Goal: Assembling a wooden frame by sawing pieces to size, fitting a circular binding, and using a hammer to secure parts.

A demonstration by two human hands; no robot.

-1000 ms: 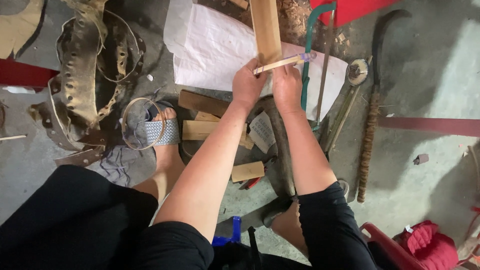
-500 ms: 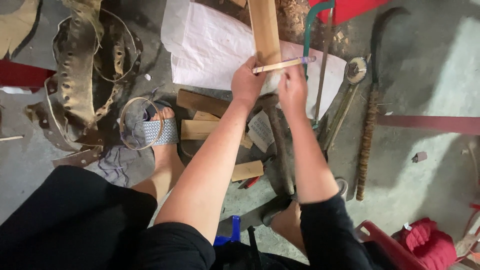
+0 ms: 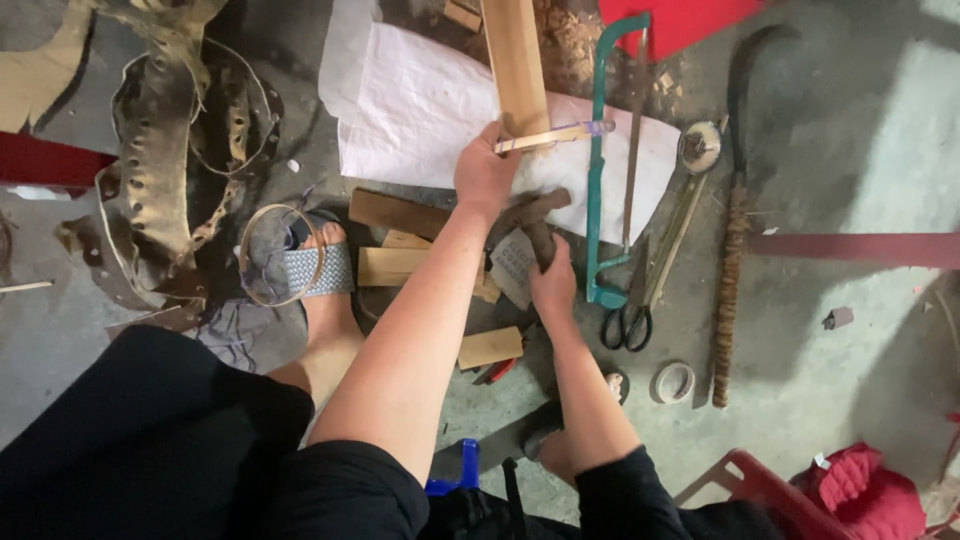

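Grey concrete floor [image 3: 870,150] carries white paper [image 3: 420,110], hacksaw [image 3: 598,190], scissors [image 3: 628,320].

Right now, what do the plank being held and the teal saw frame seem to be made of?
The plank in the left hand looks like pale, unfinished wood with straight grain. The saw frame looks like metal painted teal, thin and rigid, though the paint hides the surface.

Hands [image 3: 486,172] on plank [image 3: 514,62], hammer [image 3: 535,228]

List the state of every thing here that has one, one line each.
left hand: gripping a thin stick against the upright wooden plank
right hand: closed on a dark tool handle
hacksaw: lying flat on the floor
scissors: closed, lying on the floor
tape roll: lying flat
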